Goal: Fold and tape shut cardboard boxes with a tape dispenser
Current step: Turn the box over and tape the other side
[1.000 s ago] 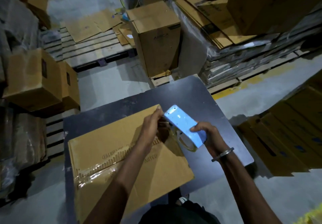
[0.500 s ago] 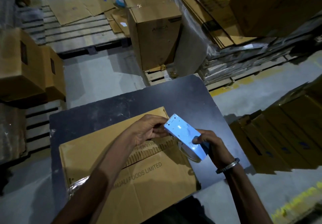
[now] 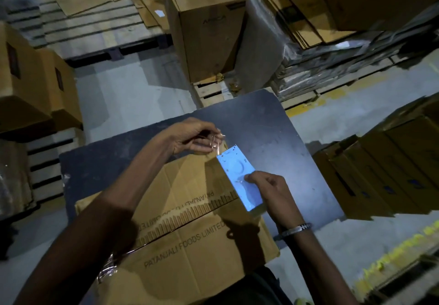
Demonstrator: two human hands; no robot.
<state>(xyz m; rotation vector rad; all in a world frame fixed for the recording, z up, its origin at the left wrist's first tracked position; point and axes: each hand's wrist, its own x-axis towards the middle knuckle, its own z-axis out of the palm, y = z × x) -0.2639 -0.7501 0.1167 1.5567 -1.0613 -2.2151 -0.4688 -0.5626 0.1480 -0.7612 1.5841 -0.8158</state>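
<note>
Both hands grip: right hand (image 3: 273,192) holds tape dispenser (image 3: 240,177) (nose pointing away), left hand (image 3: 192,138) pinches tape (image 3: 217,139).

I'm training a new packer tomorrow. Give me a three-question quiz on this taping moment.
1. True or false: the right hand holds the blue tape dispenser.
2. What do the left hand fingers pinch?
A) clear tape end
B) a marker
C) a knife
3. Fill in: the flattened cardboard box lies on a dark ____.

Key: 1 true; 2 A; 3 table.
</note>
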